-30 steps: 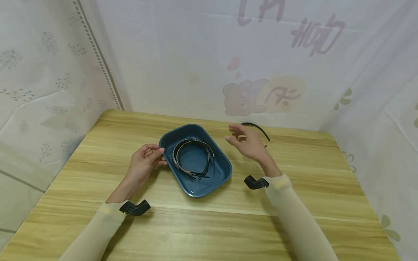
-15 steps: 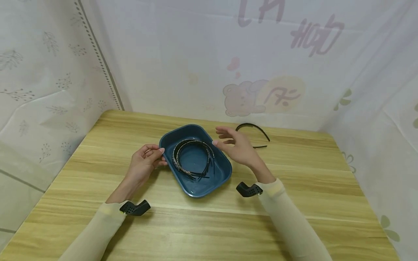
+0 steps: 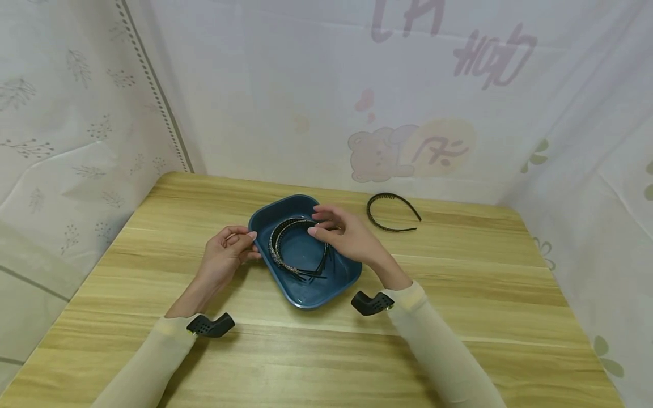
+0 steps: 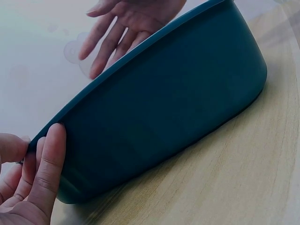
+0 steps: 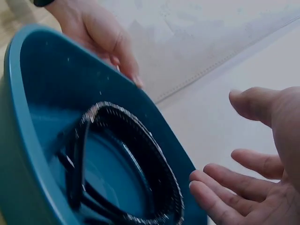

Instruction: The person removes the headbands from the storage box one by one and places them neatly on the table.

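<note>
A blue rectangular plastic basin stands on the wooden table, turned at an angle. Inside it lie several black headbands, stacked in a ring, some with sparkling trim. My left hand pinches the basin's left rim between thumb and fingers; the left wrist view shows those fingers against the outer wall. Over the basin's right side hovers my right hand, holding nothing, fingers spread and relaxed. In the right wrist view this hand is above the rim, beside the headbands.
Another black toothed headband lies on the table behind and right of the basin. A printed white curtain hangs along the table's back edge. Each wrist wears a black camera mount.
My right hand has moved left from beside the loose headband to above the basin, uncovering that headband. The left hand and the basin have stayed put.
</note>
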`<action>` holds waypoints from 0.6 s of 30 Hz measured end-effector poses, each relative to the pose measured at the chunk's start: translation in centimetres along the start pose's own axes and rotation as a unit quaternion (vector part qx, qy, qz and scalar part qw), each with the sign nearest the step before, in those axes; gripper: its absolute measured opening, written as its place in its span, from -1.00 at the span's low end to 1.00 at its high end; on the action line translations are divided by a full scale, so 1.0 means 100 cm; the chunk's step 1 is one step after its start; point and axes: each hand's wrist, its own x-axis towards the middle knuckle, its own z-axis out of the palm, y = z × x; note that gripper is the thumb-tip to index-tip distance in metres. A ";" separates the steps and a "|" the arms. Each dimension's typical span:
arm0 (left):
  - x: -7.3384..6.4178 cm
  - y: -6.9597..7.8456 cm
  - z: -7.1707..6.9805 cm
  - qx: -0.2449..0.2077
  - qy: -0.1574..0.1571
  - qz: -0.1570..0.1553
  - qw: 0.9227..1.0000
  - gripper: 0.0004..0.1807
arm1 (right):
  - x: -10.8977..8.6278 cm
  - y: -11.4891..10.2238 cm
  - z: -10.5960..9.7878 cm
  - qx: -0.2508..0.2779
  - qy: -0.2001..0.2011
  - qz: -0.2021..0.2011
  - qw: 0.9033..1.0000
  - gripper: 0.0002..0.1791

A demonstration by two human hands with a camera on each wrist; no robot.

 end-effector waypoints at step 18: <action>0.001 -0.001 0.000 0.003 0.002 -0.001 1.000 -0.78 | 0.020 0.002 0.033 0.092 -0.054 0.098 0.990 -0.37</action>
